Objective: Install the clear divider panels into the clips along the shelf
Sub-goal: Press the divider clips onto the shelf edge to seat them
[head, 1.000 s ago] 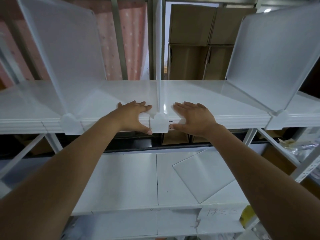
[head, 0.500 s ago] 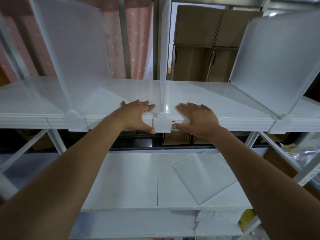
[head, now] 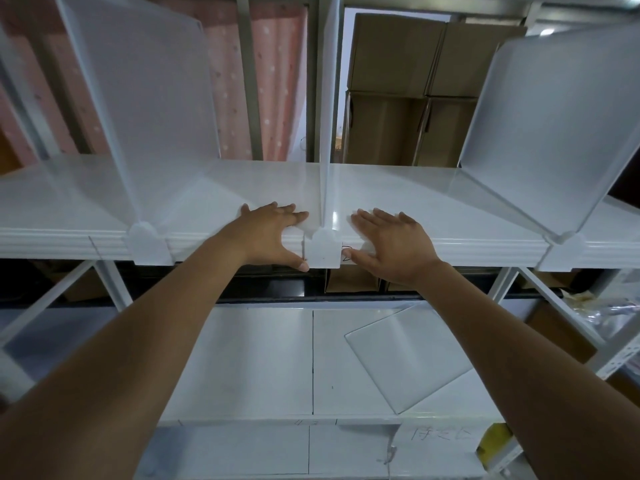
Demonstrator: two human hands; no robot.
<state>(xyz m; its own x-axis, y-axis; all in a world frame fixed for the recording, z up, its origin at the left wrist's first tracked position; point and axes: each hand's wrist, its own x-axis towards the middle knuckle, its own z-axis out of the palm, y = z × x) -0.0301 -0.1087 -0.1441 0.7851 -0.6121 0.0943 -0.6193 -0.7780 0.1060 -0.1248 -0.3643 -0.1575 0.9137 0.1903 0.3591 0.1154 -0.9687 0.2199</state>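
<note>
Three clear divider panels stand upright on the white upper shelf [head: 433, 202]: a left panel [head: 149, 98], a middle panel [head: 327, 116] seen edge-on, and a right panel [head: 561, 126]. Each sits in a white clip on the shelf's front lip: left clip [head: 149, 244], middle clip [head: 322, 248], right clip [head: 562, 249]. My left hand [head: 273, 233] lies flat on the shelf edge just left of the middle clip, thumb under the lip and touching the clip. My right hand [head: 391, 244] rests flat just right of it, fingers spread. A spare clear panel [head: 408, 355] lies flat on the lower shelf.
Cardboard boxes [head: 408, 91] are stacked behind the shelf at the right, and a pink dotted curtain [head: 273, 81] hangs behind at the left. White diagonal braces [head: 561, 306] run below the upper shelf. A yellow item [head: 493, 441] sits at the lower shelf's right front corner.
Both hands have stayed on either side of the middle clip. The view has shifted slightly, with the shelf sitting a little lower and to the right in frame.
</note>
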